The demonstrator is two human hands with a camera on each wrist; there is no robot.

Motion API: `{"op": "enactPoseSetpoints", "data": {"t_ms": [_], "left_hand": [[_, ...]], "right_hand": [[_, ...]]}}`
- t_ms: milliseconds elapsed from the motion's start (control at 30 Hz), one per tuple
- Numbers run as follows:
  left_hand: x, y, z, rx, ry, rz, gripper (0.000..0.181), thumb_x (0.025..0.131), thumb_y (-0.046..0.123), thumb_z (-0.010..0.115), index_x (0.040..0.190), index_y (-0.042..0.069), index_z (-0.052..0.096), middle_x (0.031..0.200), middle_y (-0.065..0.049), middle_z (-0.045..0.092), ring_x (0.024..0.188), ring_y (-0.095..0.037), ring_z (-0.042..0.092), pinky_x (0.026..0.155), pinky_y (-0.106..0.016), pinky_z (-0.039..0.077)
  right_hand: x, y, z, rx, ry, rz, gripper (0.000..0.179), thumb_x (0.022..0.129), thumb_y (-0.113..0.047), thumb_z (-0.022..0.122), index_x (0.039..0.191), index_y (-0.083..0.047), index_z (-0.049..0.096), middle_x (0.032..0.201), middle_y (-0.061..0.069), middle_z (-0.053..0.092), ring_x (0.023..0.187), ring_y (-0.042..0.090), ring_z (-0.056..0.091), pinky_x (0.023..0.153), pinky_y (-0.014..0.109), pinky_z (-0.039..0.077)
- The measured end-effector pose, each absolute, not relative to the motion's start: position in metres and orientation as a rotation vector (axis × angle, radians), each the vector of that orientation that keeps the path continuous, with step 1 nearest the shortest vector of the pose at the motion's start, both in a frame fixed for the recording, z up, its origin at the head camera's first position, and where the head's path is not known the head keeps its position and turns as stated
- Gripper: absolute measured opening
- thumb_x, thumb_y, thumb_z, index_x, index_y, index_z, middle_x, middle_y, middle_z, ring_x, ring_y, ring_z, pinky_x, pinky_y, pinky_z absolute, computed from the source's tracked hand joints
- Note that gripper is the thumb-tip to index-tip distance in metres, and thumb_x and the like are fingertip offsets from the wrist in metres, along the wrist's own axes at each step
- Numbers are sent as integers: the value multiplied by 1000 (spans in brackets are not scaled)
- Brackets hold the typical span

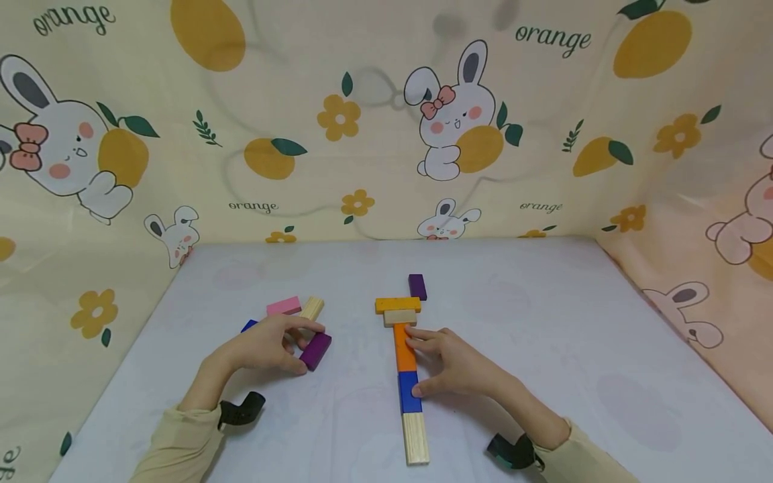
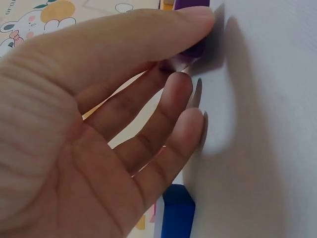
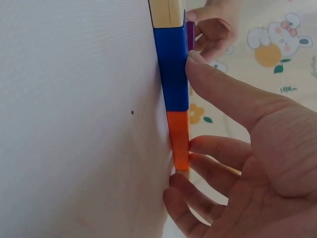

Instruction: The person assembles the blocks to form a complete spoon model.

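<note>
My left hand (image 1: 266, 345) pinches a purple block (image 1: 317, 351) between thumb and fingers, close over the table. In the left wrist view, the thumb covers part of that block. A line of blocks runs up the middle: a plain wood block (image 1: 415, 439), a blue block (image 1: 409, 401), an orange block (image 1: 404, 349), then a beige block (image 1: 395, 318) and a yellow block (image 1: 397, 305) lying crosswise. My right hand (image 1: 455, 362) is at the line's right side, its thumb touching the blue block and its fingertips at the orange one.
Another purple block (image 1: 417, 286) lies beyond the yellow one. Around the left hand are a pink block (image 1: 284, 306), a plain wood block (image 1: 312, 308) and a partly hidden blue block (image 2: 178, 213). A patterned cloth (image 1: 374, 168) hangs behind the white table (image 1: 513, 282).
</note>
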State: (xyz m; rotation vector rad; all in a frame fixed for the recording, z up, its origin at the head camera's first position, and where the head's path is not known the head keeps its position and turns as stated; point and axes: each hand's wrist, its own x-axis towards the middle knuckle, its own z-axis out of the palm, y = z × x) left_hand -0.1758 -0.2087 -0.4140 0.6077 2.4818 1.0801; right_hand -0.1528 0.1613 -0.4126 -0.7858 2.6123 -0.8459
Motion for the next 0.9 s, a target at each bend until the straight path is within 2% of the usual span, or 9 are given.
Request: {"op": "enactPoseSetpoints", "data": {"t_ms": [433, 767, 900], "left_hand": [[-177, -195, -405, 654, 2550, 1116, 63, 73, 24, 90, 129, 12, 63, 101, 1, 62, 93, -22, 59, 79, -36, 52], [-203, -174, -390, 756, 2784, 1190, 63, 75, 20, 88, 132, 9, 62, 124, -5, 63, 106, -28, 59, 88, -46, 51], [-217, -163, -391, 746, 2843, 1219, 63, 76, 18, 87, 132, 6, 61, 126, -7, 63, 110, -33, 58, 91, -49, 49]], "right_hand": [[-151, 165, -414, -801, 2596, -860, 81, 74, -41, 86, 142, -10, 54, 153, -3, 38, 131, 27, 37, 104, 46, 39], [-152, 162, -410, -810, 2603, -835, 81, 74, -40, 86, 142, -11, 54, 153, -4, 38, 129, 26, 38, 102, 44, 41], [-152, 162, -411, -808, 2596, -839, 81, 74, -40, 86, 142, -11, 53, 153, -3, 38, 129, 25, 38, 102, 44, 41]]}}
